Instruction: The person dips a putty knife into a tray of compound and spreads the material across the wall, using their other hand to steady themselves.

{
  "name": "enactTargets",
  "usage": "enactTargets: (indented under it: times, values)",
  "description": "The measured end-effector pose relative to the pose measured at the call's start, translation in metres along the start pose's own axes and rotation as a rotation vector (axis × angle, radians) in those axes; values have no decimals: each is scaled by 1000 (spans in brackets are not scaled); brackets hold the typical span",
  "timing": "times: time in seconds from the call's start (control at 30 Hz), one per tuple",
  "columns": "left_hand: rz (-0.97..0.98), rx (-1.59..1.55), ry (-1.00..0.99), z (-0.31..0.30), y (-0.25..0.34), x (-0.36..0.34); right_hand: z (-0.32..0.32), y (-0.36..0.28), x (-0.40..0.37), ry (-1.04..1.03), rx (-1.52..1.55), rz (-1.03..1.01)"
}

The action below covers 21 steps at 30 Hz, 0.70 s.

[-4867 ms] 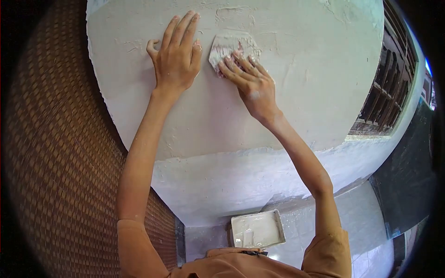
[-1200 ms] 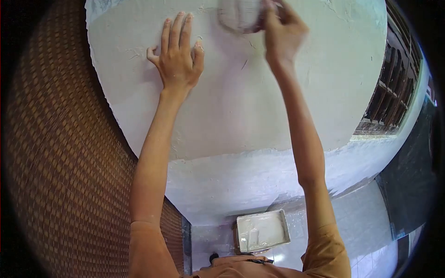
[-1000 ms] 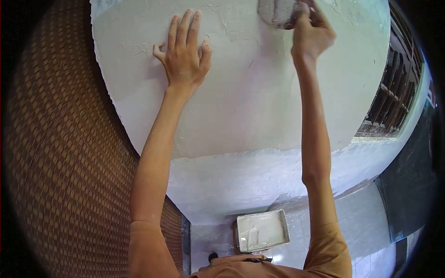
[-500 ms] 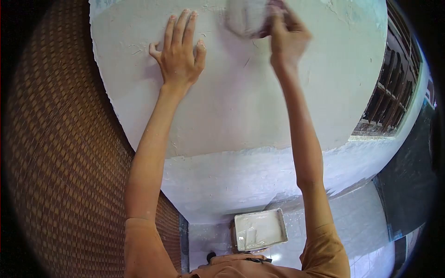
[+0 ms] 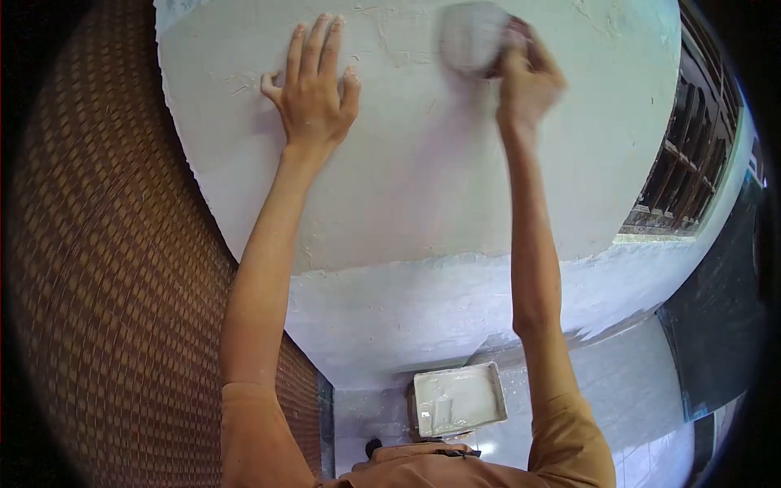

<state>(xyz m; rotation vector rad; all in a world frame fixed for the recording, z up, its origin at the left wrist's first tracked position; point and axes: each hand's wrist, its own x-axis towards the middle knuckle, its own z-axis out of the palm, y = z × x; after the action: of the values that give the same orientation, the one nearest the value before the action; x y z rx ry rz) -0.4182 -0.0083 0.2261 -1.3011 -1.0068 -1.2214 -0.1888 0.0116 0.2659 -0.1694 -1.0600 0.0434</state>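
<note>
My left hand [image 5: 313, 93] lies flat against the wall [image 5: 366, 187], fingers spread, holding nothing. Up and to its right, my right hand [image 5: 527, 77] grips a putty scraper [image 5: 472, 39] by its dark red edge. Its broad pale blade is smeared by motion and overlaps the upper wall. A smooth greyish-white coat covers most of the wall, with small ridges and flakes near the top. Below the coat's ragged lower edge, the surface is whiter and bluish.
A rectangular tub [image 5: 460, 398] of white paste stands low near my body, above the tiled floor [image 5: 626, 370]. Woven brown matting [image 5: 122, 244] borders the wall on the left. At the right is a dark barred window [image 5: 683, 154], with a dark panel [image 5: 724, 301] below it.
My right hand has moved to the right with the scraper, which has swung with it along the upper wall. My left hand stays in place.
</note>
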Motion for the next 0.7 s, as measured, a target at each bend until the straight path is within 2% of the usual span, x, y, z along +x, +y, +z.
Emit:
enactTargets:
  times: [0.03, 0.07, 0.13, 0.2, 0.23, 0.27, 0.33, 0.47, 0.53, 0.57, 0.6, 0.63, 0.67, 0.7]
  values:
    - [-4, 6, 1, 0, 0, 0, -11, -4, 5, 70, 19, 96]
    - [-13, -34, 20, 2, 1, 0, -15, -3, 9, 133, 88, 37]
    - [-19, -81, 37, 3, 2, 1, -9, -21, 2, 71, 125, 41]
    - [-21, 8, 16, 1, 3, 1, 12, -16, -13, -79, 163, 89]
    - [-21, -1, 15, 1, 3, 0, 23, -19, -22, -163, 78, 42]
    - [-11, 7, 9, -1, 1, 0, 26, -25, -33, -196, 35, 76]
    - [5, 19, 5, -2, -1, 2, 8, -5, -21, -97, -106, 79]
    - [-1, -44, 50, 1, 1, 1, -22, -11, 7, 232, 73, 60]
    - [-4, -66, 54, 2, 2, 0, -4, -19, 4, 106, 116, 11]
    - [-9, -41, 40, 2, 1, 0, 8, -21, 0, -11, 84, 59]
    - [-14, -16, 28, 2, 1, 0, 27, -5, -3, -31, 133, 13]
    - [-13, -22, 27, 2, 2, 1, 45, -19, -11, -64, 150, 18]
    - [-16, -19, 22, 2, 2, 1, 57, -8, -14, -34, 9, 14]
    - [-20, -16, 16, 1, 1, 1, 50, -5, -7, -27, 2, 31]
